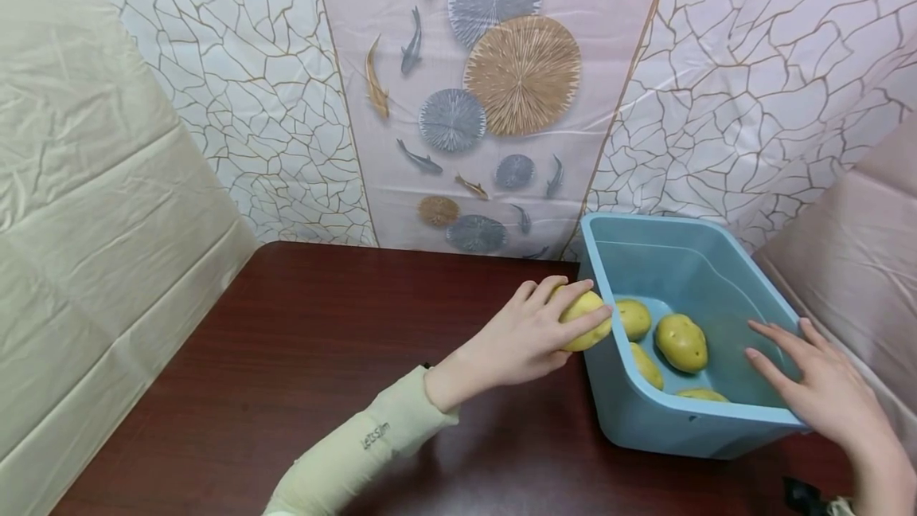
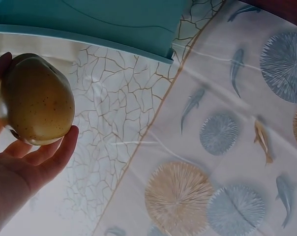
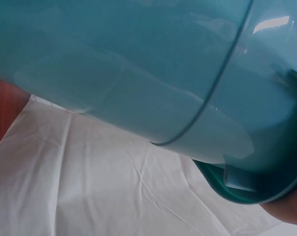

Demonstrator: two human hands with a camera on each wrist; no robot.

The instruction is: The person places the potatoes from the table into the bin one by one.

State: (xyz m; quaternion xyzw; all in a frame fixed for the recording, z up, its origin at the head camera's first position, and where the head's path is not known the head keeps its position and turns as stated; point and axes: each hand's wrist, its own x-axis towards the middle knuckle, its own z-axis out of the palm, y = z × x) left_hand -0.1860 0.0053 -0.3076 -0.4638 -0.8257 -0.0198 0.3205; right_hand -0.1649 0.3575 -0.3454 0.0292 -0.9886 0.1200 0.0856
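A: Nearest you, your right hand (image 1: pixel 824 388) lies with fingers straight against the near right rim of the light blue plastic tub (image 1: pixel 623 412), gripping nothing. What sits in your other hand?

B: Your left hand (image 1: pixel 523 337) curls round a potato (image 1: pixel 586 320), fingers over the top and thumb beneath, at the tub's left wall and just above the dark wooden table (image 1: pixel 286 357).

A: How does that potato look close up?

B: In the left wrist view it is egg-shaped and smooth, yellow-brown, speckled with small dark dots, and it fills your palm.

A: And inside the tub?

B: Four more yellow potatoes (image 1: pixel 680 341) lie on its floor, close together. Behind the table hangs a backdrop (image 1: pixel 501 86) printed with fish, round fan shapes and gold crackle lines.
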